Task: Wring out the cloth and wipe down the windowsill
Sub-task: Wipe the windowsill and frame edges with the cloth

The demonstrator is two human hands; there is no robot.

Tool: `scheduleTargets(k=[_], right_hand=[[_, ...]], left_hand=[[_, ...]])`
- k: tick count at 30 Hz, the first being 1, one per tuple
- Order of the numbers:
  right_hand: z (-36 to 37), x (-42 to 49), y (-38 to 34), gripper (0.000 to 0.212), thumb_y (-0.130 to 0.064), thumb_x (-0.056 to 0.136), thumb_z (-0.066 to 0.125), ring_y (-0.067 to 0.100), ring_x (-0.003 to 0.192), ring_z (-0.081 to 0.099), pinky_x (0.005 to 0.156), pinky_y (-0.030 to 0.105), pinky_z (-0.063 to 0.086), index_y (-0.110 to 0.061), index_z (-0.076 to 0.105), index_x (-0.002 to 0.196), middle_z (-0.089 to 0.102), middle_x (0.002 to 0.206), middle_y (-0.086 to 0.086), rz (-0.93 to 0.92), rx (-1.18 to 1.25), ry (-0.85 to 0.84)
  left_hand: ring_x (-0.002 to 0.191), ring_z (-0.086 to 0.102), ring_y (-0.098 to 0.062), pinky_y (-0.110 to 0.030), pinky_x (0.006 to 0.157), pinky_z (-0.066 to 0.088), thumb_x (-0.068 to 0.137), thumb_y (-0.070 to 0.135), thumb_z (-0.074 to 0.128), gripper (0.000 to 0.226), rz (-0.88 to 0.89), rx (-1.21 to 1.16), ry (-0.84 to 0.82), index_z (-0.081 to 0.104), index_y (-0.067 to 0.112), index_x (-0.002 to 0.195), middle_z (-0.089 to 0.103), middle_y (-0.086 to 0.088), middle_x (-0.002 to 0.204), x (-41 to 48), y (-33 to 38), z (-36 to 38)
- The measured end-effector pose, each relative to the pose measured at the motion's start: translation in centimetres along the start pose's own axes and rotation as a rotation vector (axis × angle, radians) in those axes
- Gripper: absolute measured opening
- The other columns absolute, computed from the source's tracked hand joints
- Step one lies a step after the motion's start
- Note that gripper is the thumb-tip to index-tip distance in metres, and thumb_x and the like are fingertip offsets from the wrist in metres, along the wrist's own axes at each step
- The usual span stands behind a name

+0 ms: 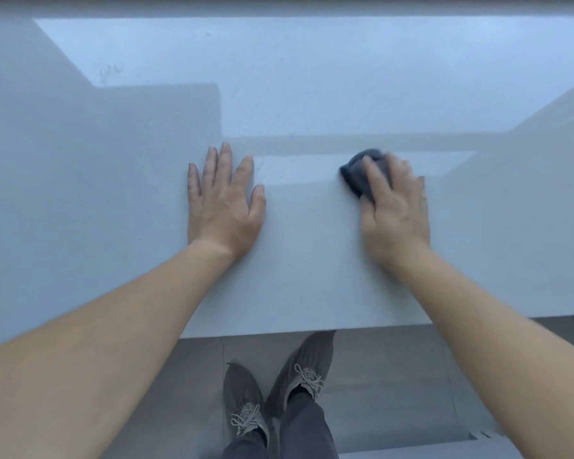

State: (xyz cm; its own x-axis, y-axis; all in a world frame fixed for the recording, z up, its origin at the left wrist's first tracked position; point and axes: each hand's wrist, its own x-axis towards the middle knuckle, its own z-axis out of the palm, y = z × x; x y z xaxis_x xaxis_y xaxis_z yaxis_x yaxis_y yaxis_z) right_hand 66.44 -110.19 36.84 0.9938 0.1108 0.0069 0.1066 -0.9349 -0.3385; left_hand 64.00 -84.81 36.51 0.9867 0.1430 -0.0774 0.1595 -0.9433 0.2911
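Hidden, cropped and blurred parts at the windowsill

The right hand (pixel 395 207) is smeared by motion blur and covers most of the dark cloth (pixel 365 172), so the cloth's full shape and folds cannot be told. The windowsill (pixel 312 260) runs out of view at both sides. Both forearms are cut off by the lower corners, the trouser legs (pixel 299 432) by the bottom edge. The left shoe (pixel 246 402) partly overlaps the right shoe (pixel 304 369).

left hand (pixel 224 200) flat on the windowsill (pixel 305 260), right hand (pixel 393 207) over to its right on top of the cloth (pixel 362 170), cloth pressed to the sill, feet in shoes (pixel 272 389) on the floor (pixel 388 376) below the sill's near edge
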Motion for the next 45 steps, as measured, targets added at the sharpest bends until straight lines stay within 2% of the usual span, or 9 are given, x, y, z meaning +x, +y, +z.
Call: scheduleTargets(k=[3, 9, 15, 21, 27, 29, 34, 41, 45], right_hand=[[1.0, 2.3, -2.6, 0.060, -0.024, 0.095, 0.044, 0.032, 0.150, 0.012, 0.123, 0.050, 0.004, -0.029, 0.030, 0.153, 0.016, 0.163, 0.005, 0.080, 0.000, 0.023], [1.4, 2.2, -2.8, 0.062, -0.020, 0.088, 0.046, 0.034, 0.149, 0.020, 0.123, 0.053, 0.009, -0.029, 0.038, 0.150, 0.025, 0.162, 0.004, -0.465, -0.030, -0.175], [0.3, 11.6, -1.9, 0.059, -0.023, 0.097, 0.040, 0.031, 0.150, 0.010, 0.123, 0.050, 0.003, -0.030, 0.027, 0.154, 0.012, 0.164, 0.003, 0.072, 0.016, -0.029], [1.5, 7.4, -3.3, 0.062, -0.024, 0.088, 0.049, 0.036, 0.147, 0.023, 0.121, 0.055, 0.012, -0.029, 0.037, 0.149, 0.026, 0.161, 0.005, -0.504, -0.028, -0.201], [0.1, 18.8, -1.1, 0.060, -0.024, 0.096, 0.038, 0.029, 0.151, 0.009, 0.123, 0.051, 0.001, -0.032, 0.024, 0.154, 0.011, 0.165, 0.000, 0.089, -0.018, -0.058], [0.8, 18.3, -3.7, 0.061, -0.024, 0.096, 0.041, 0.031, 0.151, 0.006, 0.123, 0.050, -0.001, -0.032, 0.023, 0.154, 0.008, 0.165, 0.000, 0.062, -0.011, -0.046], [1.7, 16.3, -3.9, 0.060, -0.027, 0.093, 0.043, 0.033, 0.149, 0.018, 0.122, 0.052, 0.006, -0.032, 0.032, 0.152, 0.021, 0.163, 0.001, -0.500, -0.064, -0.206], [0.9, 25.8, -1.9, 0.058, -0.027, 0.097, 0.040, 0.031, 0.149, 0.011, 0.122, 0.054, 0.001, -0.030, 0.025, 0.153, 0.014, 0.162, 0.004, 0.149, -0.048, 0.025], [3.1, 23.4, -6.3, 0.061, -0.026, 0.093, 0.047, 0.035, 0.148, 0.017, 0.122, 0.054, 0.007, -0.029, 0.033, 0.152, 0.022, 0.161, 0.007, -0.249, -0.036, -0.057]], left_hand=[[0.153, -0.005, -0.018, -0.044, 0.122, -0.011, 0.097, 0.047, 0.027, 0.061, 0.001, 0.005, 0.001, 0.026, 0.025, 0.154, 0.005, -0.004, 0.167, 0.1, 0.0, -0.1], [0.153, -0.005, -0.017, -0.045, 0.122, -0.007, 0.095, 0.048, 0.024, 0.064, -0.008, 0.030, -0.014, 0.026, 0.025, 0.155, 0.005, -0.002, 0.167, 0.0, 0.2, -0.2], [0.153, -0.001, -0.018, -0.046, 0.123, -0.004, 0.093, 0.048, 0.024, 0.065, -0.017, 0.041, -0.016, 0.030, 0.025, 0.153, 0.009, -0.003, 0.167, 0.2, 0.3, -0.2], [0.152, 0.015, -0.025, -0.053, 0.122, 0.006, 0.091, 0.044, 0.034, 0.061, -0.008, 0.019, 0.037, 0.044, 0.020, 0.147, 0.025, -0.008, 0.162, 0.4, 0.4, 0.0], [0.131, 0.044, -0.032, -0.057, 0.119, 0.011, 0.090, 0.041, 0.038, 0.042, -0.014, 0.031, 0.098, 0.059, 0.015, 0.115, 0.049, -0.012, 0.134, 2.7, 0.6, -1.2], [0.127, 0.046, -0.031, -0.055, 0.120, 0.009, 0.090, 0.039, 0.038, 0.038, 0.000, -0.001, 0.118, 0.059, 0.013, 0.108, 0.050, -0.012, 0.130, 5.1, 0.7, -1.7], [0.146, 0.027, -0.029, -0.052, 0.122, 0.004, 0.091, 0.039, 0.038, 0.048, 0.045, -0.026, 0.127, 0.053, 0.012, 0.128, 0.036, -0.014, 0.153, 13.1, 1.4, -2.7], [0.153, -0.008, -0.019, -0.045, 0.122, -0.009, 0.100, 0.044, 0.030, 0.059, -0.029, 0.062, -0.050, 0.021, 0.025, 0.155, 0.000, -0.004, 0.167, 19.2, 1.0, -1.6], [0.153, -0.004, -0.021, -0.046, 0.122, -0.006, 0.093, 0.049, 0.024, 0.065, -0.028, 0.075, -0.007, 0.026, 0.024, 0.153, 0.006, -0.006, 0.166, 18.9, 1.0, -1.4]])
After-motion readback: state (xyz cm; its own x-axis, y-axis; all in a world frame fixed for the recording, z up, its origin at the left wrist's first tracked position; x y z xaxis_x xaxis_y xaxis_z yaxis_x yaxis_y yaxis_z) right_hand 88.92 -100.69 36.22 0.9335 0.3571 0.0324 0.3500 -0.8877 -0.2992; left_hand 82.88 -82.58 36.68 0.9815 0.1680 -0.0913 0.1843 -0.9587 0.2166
